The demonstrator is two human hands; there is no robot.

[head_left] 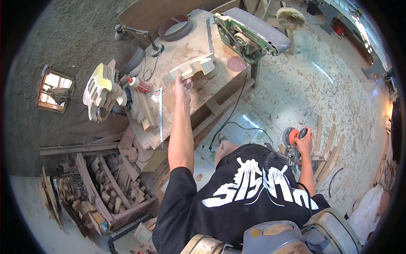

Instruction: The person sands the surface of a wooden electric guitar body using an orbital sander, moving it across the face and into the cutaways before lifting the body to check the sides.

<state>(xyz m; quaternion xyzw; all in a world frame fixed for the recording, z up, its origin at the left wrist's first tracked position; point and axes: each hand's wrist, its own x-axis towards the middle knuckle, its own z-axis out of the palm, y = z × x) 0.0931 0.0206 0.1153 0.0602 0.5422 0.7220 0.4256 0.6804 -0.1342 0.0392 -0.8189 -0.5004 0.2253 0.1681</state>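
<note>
A pale wooden piece with a curved cut-out edge (202, 63) is on the dusty workbench (169, 55). My left hand (183, 86) has its fingers on this piece's near left end, gripping it. Low on the right, away from the bench, my right hand (305, 139) grips an orange and black random orbit sander (291, 136). Left of my left hand are a steel ruler (161, 120), a red and white bottle (139, 84), stacked shaped boards (98, 91) and wooden strips (145, 112). A pink sanding disc (235, 64) lies right of the held piece.
A green belt sander (249, 36) stands at the bench's back right, with a round tray (175, 28) and lamp (120, 32) nearby. A crate of offcuts (114, 213) is lower left. Cables (237, 122), a power strip (208, 148) and curved strips (334, 148) lie on the tiled floor.
</note>
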